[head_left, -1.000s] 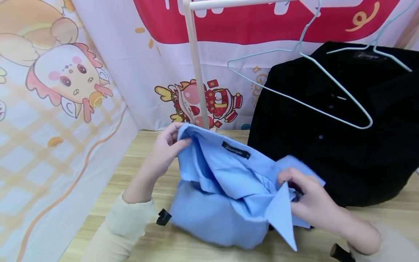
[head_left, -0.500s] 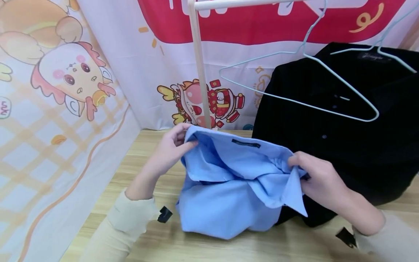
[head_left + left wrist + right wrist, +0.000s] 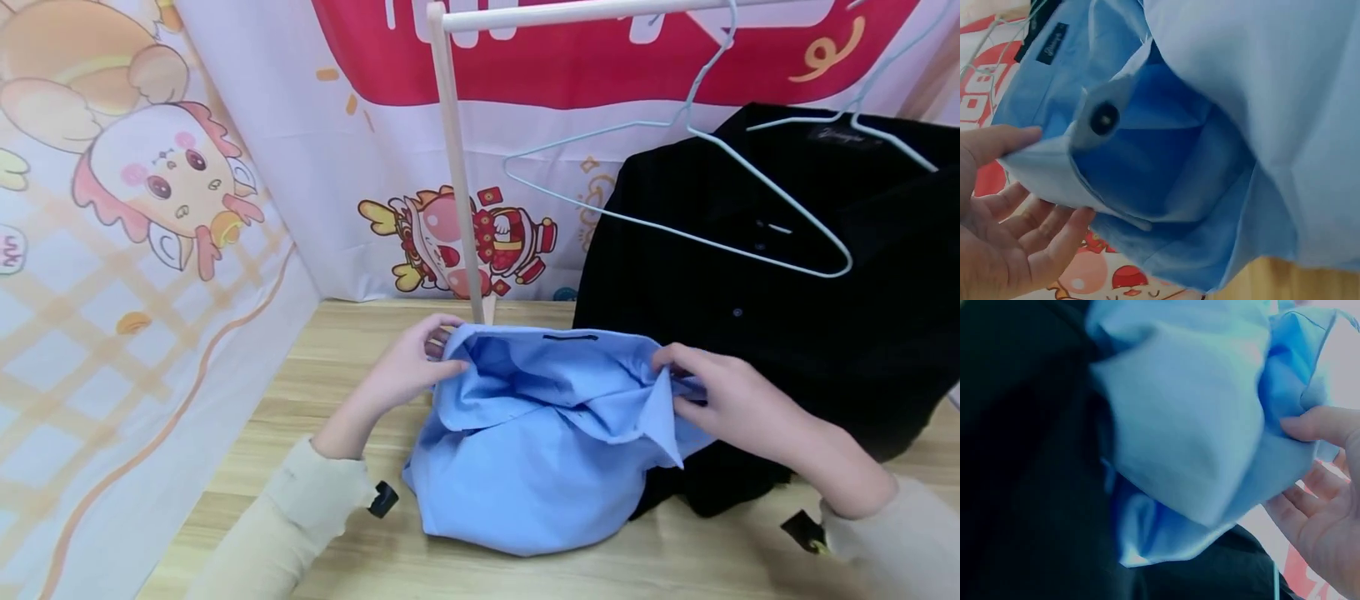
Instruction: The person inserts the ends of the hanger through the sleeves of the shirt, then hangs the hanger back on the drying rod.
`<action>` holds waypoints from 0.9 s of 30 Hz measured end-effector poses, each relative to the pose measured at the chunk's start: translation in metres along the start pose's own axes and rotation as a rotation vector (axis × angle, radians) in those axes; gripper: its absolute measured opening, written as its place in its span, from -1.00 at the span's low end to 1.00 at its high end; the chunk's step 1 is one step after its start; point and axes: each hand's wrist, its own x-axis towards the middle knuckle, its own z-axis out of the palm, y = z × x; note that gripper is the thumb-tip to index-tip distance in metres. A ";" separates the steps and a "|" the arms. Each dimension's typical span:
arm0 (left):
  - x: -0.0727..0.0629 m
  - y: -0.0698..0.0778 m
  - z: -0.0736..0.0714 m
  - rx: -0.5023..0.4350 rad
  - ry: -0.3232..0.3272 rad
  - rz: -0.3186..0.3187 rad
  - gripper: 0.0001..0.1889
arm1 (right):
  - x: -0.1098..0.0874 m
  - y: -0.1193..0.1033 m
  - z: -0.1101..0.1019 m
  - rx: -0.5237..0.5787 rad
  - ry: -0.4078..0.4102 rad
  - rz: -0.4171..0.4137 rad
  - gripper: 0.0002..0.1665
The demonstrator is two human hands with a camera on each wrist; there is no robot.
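A light blue collared shirt (image 3: 525, 492) stands bunched on the wooden table, its neck opening facing up. My left hand (image 3: 408, 367) pinches the left end of the collar between thumb and fingers; in the left wrist view the thumb (image 3: 1019, 137) lies on the inside and the fingers run behind the cloth. That view also shows a dark button (image 3: 1105, 119) and a black neck label (image 3: 1052, 44). At the collar's other end, my right hand (image 3: 738, 400) grips the fabric, with the thumb (image 3: 1310, 424) on one side and the fingers behind. A pointed collar tip hangs near it.
Behind the shirt rises a wooden rack (image 3: 459, 167) with a top rail. A pale green wire hanger (image 3: 675, 225) hangs from it, and a second holds a black shirt (image 3: 825, 333) at the right. Printed cloth (image 3: 225, 192) covers the left and back sides.
Both hands have come down with the collar, closer to the table. The label now shows nearly edge-on, and the neck opening is rounder. Both hands keep their hold.
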 end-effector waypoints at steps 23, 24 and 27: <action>0.023 -0.034 0.017 0.312 -0.064 -0.144 -0.43 | 0.008 -0.008 0.026 0.001 -0.067 0.074 -0.09; 0.024 -0.036 0.016 0.300 -0.055 -0.138 -0.52 | 0.008 -0.008 0.026 -0.009 -0.059 0.064 -0.12; 0.026 -0.038 0.014 0.272 -0.018 -0.139 -0.65 | 0.012 -0.009 0.024 -0.042 -0.023 0.033 -0.16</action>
